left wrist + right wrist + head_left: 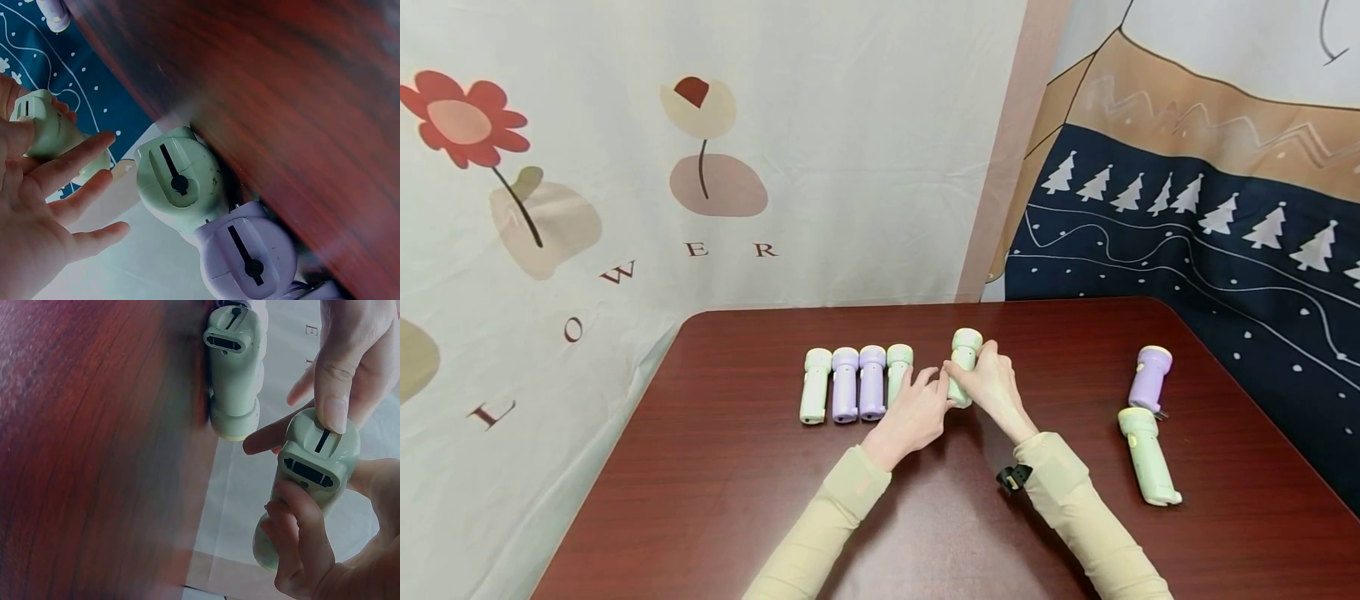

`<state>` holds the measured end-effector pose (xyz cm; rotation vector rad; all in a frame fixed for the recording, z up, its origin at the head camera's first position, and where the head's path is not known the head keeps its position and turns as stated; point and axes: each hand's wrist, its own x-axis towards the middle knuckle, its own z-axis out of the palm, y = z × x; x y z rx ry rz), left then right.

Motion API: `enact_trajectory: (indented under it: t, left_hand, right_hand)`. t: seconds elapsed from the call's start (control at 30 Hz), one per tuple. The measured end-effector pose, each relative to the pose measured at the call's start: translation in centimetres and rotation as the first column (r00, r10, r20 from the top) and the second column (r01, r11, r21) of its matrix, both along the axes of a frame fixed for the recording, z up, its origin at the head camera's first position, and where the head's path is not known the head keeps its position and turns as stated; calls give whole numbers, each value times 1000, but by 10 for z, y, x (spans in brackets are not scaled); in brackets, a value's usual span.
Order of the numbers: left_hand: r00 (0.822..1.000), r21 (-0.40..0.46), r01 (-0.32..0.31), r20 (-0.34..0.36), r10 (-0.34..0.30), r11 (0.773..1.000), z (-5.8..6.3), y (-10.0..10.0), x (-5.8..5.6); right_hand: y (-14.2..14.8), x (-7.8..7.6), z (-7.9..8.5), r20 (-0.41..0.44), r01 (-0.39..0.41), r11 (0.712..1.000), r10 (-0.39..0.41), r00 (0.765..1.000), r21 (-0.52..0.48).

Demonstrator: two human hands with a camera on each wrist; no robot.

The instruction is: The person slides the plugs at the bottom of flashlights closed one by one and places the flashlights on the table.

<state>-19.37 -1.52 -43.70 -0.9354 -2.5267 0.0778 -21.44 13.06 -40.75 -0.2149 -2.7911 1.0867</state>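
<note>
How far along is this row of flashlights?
Seemingly done: four flashlights, two green and two purple, lying side by side. In hand: another green flashlight, held by the right hand while the left hand touches its end. Probably left: the purple flashlight and the last green flashlight, off to the right, apart from the row.

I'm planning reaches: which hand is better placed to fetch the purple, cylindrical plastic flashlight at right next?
Probably the right hand: it's nearer the purple flashlight, though it grips a pale green, cylindrical plastic flashlight; the left hand is farther.
</note>
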Motion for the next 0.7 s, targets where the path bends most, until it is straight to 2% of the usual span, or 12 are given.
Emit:
enact_trajectory:
  t: [0.33,0.57,0.7]
  left_hand:
    - [996,-16,-23,81,24,1000,-1,-4,-1]
    - [998,-54,-42,51,45,998,-1,-11,-3]
    - [993,-85,-49,99,58,995,2,-20,-2]
  right_hand:
    - [0,-2,-4,10,-21,1000,21,1000,-7]
    - [-1,-4,-8,18,-52,999,52,998,8]
    - [-3,-5,-9,43,-78,997,78,996,2]
